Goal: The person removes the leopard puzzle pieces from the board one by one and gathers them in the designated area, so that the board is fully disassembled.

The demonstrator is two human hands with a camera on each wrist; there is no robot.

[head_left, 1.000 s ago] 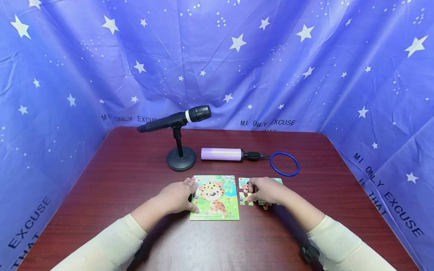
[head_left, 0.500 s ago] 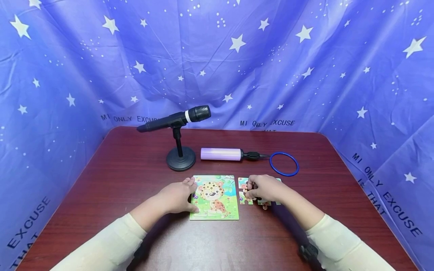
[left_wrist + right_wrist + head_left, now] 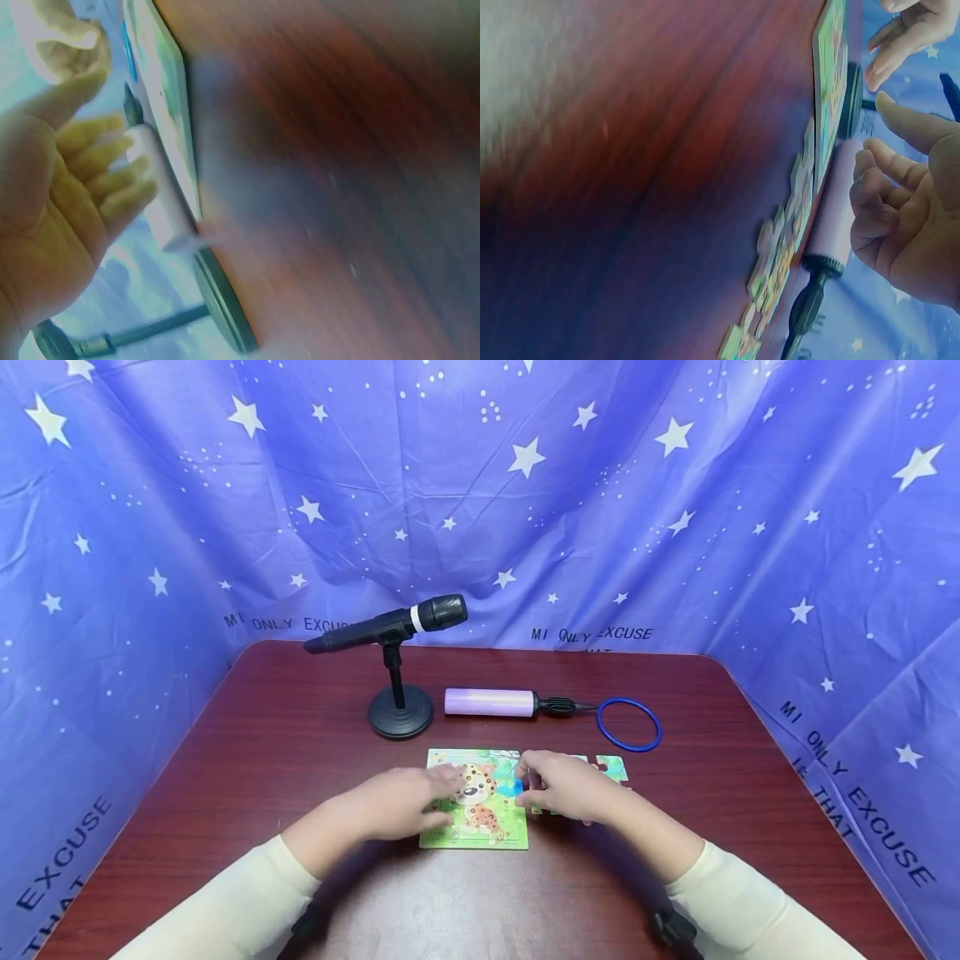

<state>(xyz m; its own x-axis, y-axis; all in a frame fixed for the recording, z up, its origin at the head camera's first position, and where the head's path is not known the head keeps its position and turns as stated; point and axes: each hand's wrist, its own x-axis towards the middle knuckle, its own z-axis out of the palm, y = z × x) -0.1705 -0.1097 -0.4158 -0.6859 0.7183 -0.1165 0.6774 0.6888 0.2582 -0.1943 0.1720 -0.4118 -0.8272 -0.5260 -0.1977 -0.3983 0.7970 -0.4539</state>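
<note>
A square jigsaw puzzle board (image 3: 480,839) with a cartoon leopard on green lies flat on the table. Above its left half is my left hand (image 3: 393,802), fingers extended and thumb apart; the left wrist view shows nothing in the palm. My right hand (image 3: 573,787) hovers at the board's right edge. In the right wrist view its fingers (image 3: 877,199) bend loosely, the thumb stands away from them, and nothing shows between. Loose puzzle pieces (image 3: 613,767) lie right of the board, partly hidden under the right hand.
Behind the board lies a lilac hand pump (image 3: 491,702), its nozzle pointing at a blue ring (image 3: 630,724). A black microphone (image 3: 390,625) rests on a round-based stand (image 3: 401,714) at the back left. Starry blue cloth (image 3: 480,485) encloses the dark red table (image 3: 300,718).
My left hand has lifted off the board's left edge and shifted right over it. The right hand has moved left from the loose pieces to the board's right edge, uncovering a piece behind it.
</note>
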